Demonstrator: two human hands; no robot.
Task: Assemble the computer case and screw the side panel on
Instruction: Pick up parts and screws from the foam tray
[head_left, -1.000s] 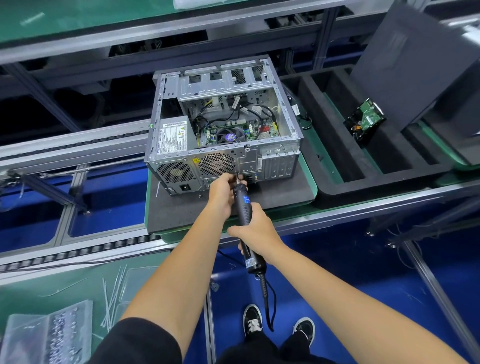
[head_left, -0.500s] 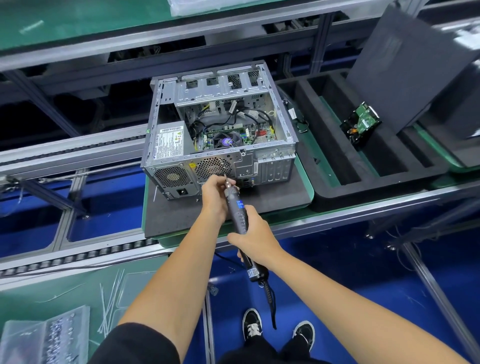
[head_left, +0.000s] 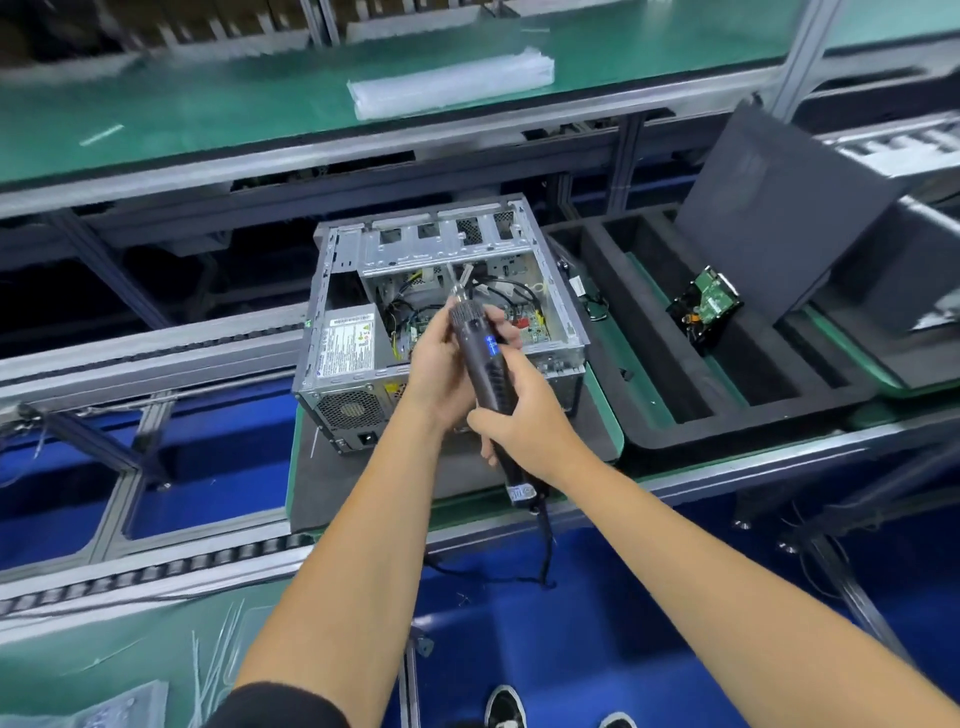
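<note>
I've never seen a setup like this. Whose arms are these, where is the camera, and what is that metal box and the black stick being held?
There is no robot here: the arms are a person's, filmed by one wide-angle camera worn on the head, looking down.

The metal box is an open computer case. Its side panel is off, so cables and a green circuit board show inside. It sits on a dark mat on an assembly line.

The black stick is an electric screwdriver with a cord. The right hand grips its lower body; the left hand holds it near the tip.

To the right, a black foam tray holds a hard drive, and a dark panel leans behind it.
</note>
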